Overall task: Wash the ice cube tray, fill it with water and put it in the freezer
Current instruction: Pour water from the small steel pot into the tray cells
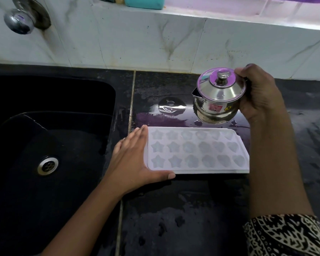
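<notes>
**A:** The ice cube tray (196,150) lies flat on the wet black desk (174,209), just at 3 o'clock of the sink (50,100). The left hand (131,159) is spread wide, straight fingers against the tray's 9 o'clock end, thumb along the near edge.

**B:** And the right hand (260,95) is wrapped round a lidded steel pot (218,102) at 1 o'clock of the tray, spout (195,93) facing 9 o'clock. Whether its base touches the desk, I can't tell.

**A:** Here's my worry: that lid (221,84). Nothing pins it, so a steep tip could drop it onto the moulds.

**B:** Small star and heart moulds, too. A fast pour would likely run over the rim and add to the puddle (171,106) at 12 o'clock.

**A:** A slick desk as well. If the bracing hand eases, the tray might skate towards the sink. And brim-full moulds would slop on the way to the freezer.
</notes>
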The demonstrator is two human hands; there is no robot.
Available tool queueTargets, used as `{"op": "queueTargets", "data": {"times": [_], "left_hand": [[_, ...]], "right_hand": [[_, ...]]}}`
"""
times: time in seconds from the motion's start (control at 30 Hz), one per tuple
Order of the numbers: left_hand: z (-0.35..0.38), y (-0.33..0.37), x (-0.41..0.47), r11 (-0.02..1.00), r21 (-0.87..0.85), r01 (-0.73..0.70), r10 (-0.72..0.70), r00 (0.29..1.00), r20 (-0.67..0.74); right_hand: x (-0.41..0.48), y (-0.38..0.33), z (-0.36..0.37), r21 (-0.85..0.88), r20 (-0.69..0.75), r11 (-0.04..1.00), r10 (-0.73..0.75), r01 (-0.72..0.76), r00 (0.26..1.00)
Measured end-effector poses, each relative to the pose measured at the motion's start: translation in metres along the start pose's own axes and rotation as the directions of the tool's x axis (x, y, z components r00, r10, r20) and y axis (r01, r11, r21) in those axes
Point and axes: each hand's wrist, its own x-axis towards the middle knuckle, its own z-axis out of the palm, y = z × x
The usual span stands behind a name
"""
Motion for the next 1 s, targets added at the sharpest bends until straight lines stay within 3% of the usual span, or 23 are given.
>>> {"op": "queueTargets", "data": {"times": [0.33, 1.0], "left_hand": [[0.000, 0.000, 0.000, 1.000, 0.001, 0.002, -0.002, 1.000, -0.009], [0.002, -0.001, 0.001, 1.000, 0.012, -0.012, 0.012, 0.999, -0.029]], "right_hand": [[-0.002, -0.004, -0.013, -0.107, 0.092, 0.992, -0.054, 0.063, 0.994], [-0.003, -0.008, -0.019, -0.186, 0.137, 0.978, -0.067, 0.092, 0.988]]}}
